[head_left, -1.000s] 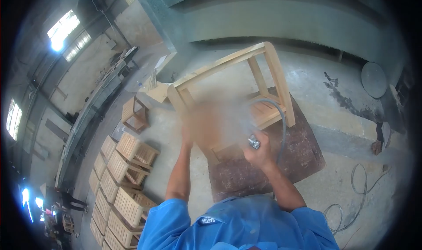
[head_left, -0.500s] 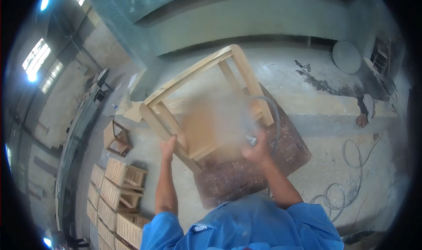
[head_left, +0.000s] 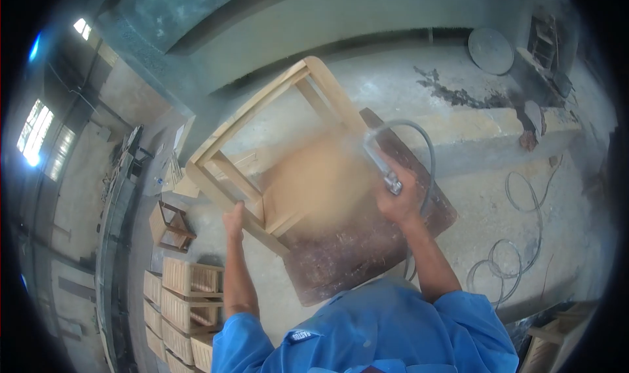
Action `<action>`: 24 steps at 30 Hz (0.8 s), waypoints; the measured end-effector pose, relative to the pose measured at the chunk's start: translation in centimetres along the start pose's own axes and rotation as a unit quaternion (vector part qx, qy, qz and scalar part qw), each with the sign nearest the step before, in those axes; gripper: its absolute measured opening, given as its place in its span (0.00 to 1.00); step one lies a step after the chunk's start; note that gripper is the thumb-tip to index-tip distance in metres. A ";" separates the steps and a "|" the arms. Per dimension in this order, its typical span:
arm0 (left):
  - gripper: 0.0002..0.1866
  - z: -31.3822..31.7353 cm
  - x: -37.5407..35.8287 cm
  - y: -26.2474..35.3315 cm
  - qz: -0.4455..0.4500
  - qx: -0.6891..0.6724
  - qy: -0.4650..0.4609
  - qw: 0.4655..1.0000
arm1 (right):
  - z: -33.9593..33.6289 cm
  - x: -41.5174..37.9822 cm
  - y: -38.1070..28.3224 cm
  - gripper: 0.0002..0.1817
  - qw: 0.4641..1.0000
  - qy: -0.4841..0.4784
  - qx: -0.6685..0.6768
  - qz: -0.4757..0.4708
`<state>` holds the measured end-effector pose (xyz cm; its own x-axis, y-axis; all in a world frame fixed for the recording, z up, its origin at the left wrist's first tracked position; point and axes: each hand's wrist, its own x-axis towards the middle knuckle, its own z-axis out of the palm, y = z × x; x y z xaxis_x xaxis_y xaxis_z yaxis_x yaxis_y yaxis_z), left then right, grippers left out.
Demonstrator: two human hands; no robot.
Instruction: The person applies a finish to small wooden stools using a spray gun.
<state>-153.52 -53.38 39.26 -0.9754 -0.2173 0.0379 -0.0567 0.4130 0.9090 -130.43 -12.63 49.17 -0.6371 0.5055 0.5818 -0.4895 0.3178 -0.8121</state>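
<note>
A pale wooden frame of a piece of furniture (head_left: 229, 125), perhaps a stool or chair, stands tilted on a dark, worn brown board (head_left: 327, 265). My left hand (head_left: 234, 220) is closed around its near left rail. In my right hand (head_left: 401, 196) is a metal spray gun (head_left: 379, 158), at the right side of the frame, with a grey hose (head_left: 431, 153) looping off it. A blurred tan cloud of mist (head_left: 331, 176) hides much of the frame's lower middle and right side.
Several slatted wooden pieces (head_left: 177, 307) stand stacked at lower left, with a small wooden stool (head_left: 171, 227) behind them. Coiled hose (head_left: 508, 268) lies on the concrete floor at right. A large greenish booth wall (head_left: 354, 39) rises ahead. A round lid (head_left: 491, 50) leans at back right.
My right hand and the spray gun have moved right and up, and the gun shows more clearly. The whitish blur has turned tan. My left hand keeps its hold while the whole view shifts.
</note>
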 end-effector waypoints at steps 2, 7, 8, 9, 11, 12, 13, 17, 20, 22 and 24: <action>0.18 0.8 0.7 -0.1 0.001 -0.007 -0.001 1.000 | -0.2 0.9 2.2 0.26 1.000 -0.002 0.012 0.010; 0.18 1.3 2.5 -0.7 0.024 0.028 -0.009 0.999 | -3.1 1.6 5.0 0.22 0.988 0.118 0.032 0.092; 0.19 1.5 3.2 0.1 0.016 0.023 -0.022 0.999 | -4.3 1.8 4.9 0.22 0.990 0.109 0.023 0.092; 0.20 0.6 3.4 0.3 0.001 0.028 -0.035 0.999 | -5.1 0.9 5.0 0.22 0.989 0.098 0.015 0.105; 0.22 -0.6 4.9 -1.0 -0.023 0.047 -0.048 0.997 | -6.4 -2.8 7.3 0.24 0.990 0.058 -0.030 0.124; 0.22 -0.4 5.2 -1.4 -0.035 0.045 -0.059 0.997 | -6.9 -4.8 8.4 0.24 0.989 0.037 -0.053 0.134; 0.22 -0.1 5.5 -1.7 -0.047 0.044 -0.069 0.996 | -7.3 -6.5 9.1 0.24 0.989 0.024 -0.072 0.123; 0.24 1.9 6.2 -1.7 -0.067 0.019 -0.070 0.995 | -7.4 -10.4 10.5 0.24 0.981 0.000 -0.112 0.156; 0.25 1.9 6.4 -1.0 -0.081 0.015 -0.081 0.993 | -6.1 -10.9 9.1 0.25 0.977 -0.052 -0.071 0.195; 0.25 2.9 5.5 -0.9 -0.068 -0.005 -0.080 0.994 | -5.5 -9.8 7.5 0.25 0.972 -0.134 -0.037 0.189; 0.24 3.8 4.1 -0.6 -0.056 -0.008 -0.062 0.996 | -4.2 -9.1 5.4 0.26 0.953 -0.241 0.001 0.184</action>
<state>-158.30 -51.16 37.25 -0.9822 -0.1497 -0.1139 -0.1632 0.3773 0.9116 -124.80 -12.15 39.34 -0.9651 0.1542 0.2117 -0.1816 0.1883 -0.9652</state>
